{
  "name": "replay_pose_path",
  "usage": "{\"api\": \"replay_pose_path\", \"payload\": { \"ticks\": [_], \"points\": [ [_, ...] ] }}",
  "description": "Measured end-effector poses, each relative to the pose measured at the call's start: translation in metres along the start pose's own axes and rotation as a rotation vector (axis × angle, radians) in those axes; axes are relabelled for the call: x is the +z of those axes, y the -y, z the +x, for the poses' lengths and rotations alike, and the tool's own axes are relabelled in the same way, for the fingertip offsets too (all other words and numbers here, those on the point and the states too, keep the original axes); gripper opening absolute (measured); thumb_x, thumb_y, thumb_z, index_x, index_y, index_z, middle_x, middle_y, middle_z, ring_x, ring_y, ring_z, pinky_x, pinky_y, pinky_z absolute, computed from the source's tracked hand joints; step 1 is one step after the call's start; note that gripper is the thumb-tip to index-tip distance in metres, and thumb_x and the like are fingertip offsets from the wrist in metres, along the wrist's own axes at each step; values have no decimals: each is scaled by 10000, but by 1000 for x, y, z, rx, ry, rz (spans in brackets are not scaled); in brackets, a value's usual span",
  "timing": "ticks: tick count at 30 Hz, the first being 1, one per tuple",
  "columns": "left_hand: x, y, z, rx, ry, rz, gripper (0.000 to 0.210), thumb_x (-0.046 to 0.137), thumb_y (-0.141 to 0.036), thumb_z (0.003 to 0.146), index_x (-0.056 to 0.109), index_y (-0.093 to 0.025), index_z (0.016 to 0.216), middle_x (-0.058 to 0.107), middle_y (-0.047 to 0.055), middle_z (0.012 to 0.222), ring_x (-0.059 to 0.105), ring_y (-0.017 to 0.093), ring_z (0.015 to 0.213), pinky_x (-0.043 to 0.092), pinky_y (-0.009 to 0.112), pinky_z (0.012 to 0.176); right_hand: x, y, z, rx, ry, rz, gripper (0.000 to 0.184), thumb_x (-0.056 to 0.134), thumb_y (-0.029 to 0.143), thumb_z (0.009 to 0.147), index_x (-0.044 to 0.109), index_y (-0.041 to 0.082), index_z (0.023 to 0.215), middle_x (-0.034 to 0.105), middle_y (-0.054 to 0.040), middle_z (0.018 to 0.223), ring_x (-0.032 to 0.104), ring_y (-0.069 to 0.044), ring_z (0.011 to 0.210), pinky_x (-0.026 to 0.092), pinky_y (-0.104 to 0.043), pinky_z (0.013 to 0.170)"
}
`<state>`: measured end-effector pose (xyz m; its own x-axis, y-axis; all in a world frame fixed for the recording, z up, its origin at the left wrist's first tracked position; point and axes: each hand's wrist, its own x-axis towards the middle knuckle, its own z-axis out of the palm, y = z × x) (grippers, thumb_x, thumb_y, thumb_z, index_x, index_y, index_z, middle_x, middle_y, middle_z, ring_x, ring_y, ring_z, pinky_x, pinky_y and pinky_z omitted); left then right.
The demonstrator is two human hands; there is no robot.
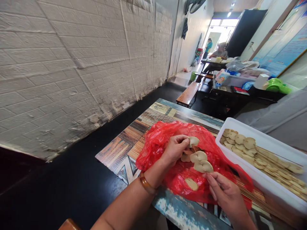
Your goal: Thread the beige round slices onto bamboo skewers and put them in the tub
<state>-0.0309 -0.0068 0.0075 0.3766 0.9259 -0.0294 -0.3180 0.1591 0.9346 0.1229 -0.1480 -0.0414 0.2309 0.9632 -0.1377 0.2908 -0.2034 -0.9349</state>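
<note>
My left hand (pixel 176 147) pinches a thin, round, pale beige food slice (pixel 193 141) between thumb and fingers. My right hand (pixel 222 187) is closed just below two more slices (pixel 201 162) threaded on a bamboo skewer, whose thin tip shows between them and the left hand's slice. Most of the skewer is hidden by the slices and my right hand. Under both hands lies a crumpled red plastic bag (pixel 155 143), spread open. One loose slice (pixel 191 184) rests on it near the front, and others sit partly hidden behind the skewered ones.
At the right, a white plastic tub (pixel 259 127) holds many skewered slices (pixel 249 143). Bare skewers (pixel 261 201) lie on the patterned table (pixel 129 140) beside it. Beyond stand a wooden bench (pixel 189 92), a cluttered table and two people. A white brick-patterned wall (pixel 83 64) runs along the left.
</note>
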Motion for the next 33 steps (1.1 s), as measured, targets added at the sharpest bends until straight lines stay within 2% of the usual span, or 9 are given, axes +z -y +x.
{"api": "replay_pose_path", "payload": {
  "ticks": [7,13,18,24,30,33],
  "points": [
    [-3,7,3,-89,52,-72,256,667,-352,671,685,-110,757,594,22,629,441,66,506,329,191,499,2,-3,1,-8,-9,-35,329,525,503,851,614,186,849,411,66,457,364,-93,425,284,-219,432],
    [-3,6,4,-122,93,-276,389,692,-431,682,687,-97,881,645,60,737,521,89,579,362,197,535,3,6,0,53,41,183,332,503,522,867,550,197,823,360,94,431,277,-68,382,202,-203,390],
    [0,5,0,-177,197,-294,441,713,-469,666,689,-94,896,680,97,808,585,124,655,427,236,638,5,9,2,29,42,190,349,519,529,856,559,184,821,382,93,416,286,-60,368,206,-197,389],
    [-1,7,0,-205,169,-331,443,759,-427,624,685,-100,913,702,116,847,632,153,707,460,265,706,7,9,3,33,50,88,366,494,522,864,592,171,903,400,87,451,338,-73,384,258,-202,399],
    [-2,5,1,-186,127,-369,411,741,-427,644,677,-99,883,705,121,855,639,162,713,470,269,703,4,10,0,-96,-47,-242,324,496,482,862,641,193,880,479,51,494,466,-118,466,361,-237,503],
    [-1,5,0,-168,126,-358,418,724,-444,663,681,-93,884,704,125,859,638,161,720,469,271,715,5,11,-2,-79,-52,-226,349,465,499,873,640,197,871,458,56,467,458,-124,446,364,-239,492]
  ]
}}
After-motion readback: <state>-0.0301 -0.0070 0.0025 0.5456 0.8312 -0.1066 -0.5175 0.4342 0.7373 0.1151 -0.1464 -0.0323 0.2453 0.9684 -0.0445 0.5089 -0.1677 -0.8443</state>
